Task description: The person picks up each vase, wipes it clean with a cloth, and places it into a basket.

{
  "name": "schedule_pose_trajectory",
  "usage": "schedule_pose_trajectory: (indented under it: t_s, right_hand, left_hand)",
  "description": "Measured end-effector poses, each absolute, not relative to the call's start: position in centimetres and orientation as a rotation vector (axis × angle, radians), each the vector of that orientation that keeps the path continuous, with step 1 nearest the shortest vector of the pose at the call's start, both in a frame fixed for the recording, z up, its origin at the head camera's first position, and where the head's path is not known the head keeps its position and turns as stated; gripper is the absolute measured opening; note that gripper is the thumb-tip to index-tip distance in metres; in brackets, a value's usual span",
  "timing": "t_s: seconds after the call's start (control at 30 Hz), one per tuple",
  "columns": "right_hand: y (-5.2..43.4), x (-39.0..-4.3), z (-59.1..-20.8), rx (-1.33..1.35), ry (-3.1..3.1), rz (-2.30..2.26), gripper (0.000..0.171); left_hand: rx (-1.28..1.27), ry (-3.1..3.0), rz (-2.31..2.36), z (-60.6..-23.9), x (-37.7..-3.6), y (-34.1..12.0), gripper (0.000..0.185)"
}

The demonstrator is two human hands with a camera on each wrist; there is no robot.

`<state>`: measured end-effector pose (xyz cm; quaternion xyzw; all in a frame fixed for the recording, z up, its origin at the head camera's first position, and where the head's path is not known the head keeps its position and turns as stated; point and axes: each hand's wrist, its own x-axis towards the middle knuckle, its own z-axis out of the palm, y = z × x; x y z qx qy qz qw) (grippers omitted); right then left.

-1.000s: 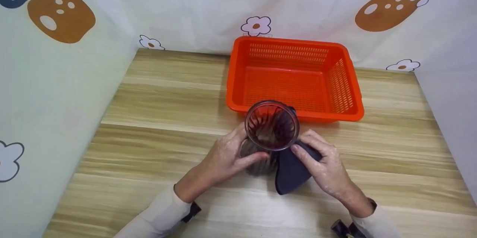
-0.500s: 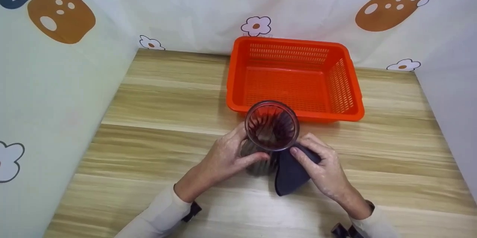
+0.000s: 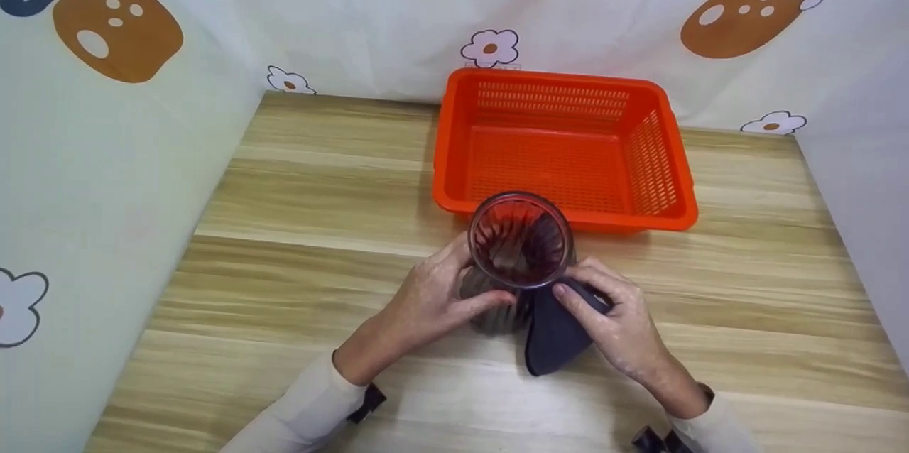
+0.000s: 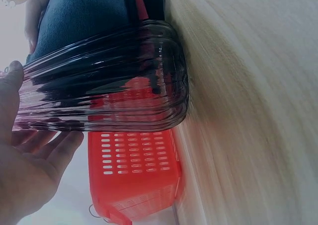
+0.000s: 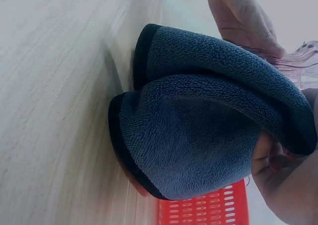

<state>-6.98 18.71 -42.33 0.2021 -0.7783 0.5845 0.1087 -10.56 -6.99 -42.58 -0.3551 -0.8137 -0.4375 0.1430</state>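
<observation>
While glass vase [image 3: 520, 243], roughly upright before orange basket [image 3: 639, 222], is gripped by left hand [image 3: 429, 297], dark cloth [image 3: 557, 332] is pinched in right hand [image 3: 625, 325]. Open mouth shown from above by head view; base, apparently on tabletop [image 3: 305, 190], by left-wrist view; cloth's plush pile and black border by right-wrist view.

Left hand [image 4: 27, 173]: gripped the ribbed glass vase [image 4: 107, 83].
Cloth [image 4: 89, 16]: dark blue, hung behind the vase.
Basket [image 4: 134, 185]: red, slotted, showed partly through the glass.
Tabletop [image 4: 248, 111]: was pale wood.
</observation>
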Motion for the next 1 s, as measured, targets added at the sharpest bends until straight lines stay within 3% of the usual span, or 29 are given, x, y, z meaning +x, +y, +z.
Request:
schedule_pose_trajectory:
  t_s: [1.0]
  right_hand:
    - [19.0,-7.2,-43.7,0.619,-2.347,1.627,0.025]
  left_hand:
    - [-1.034,-2.328,-1.320,-42.5,-10.7,-7.1,0.085]
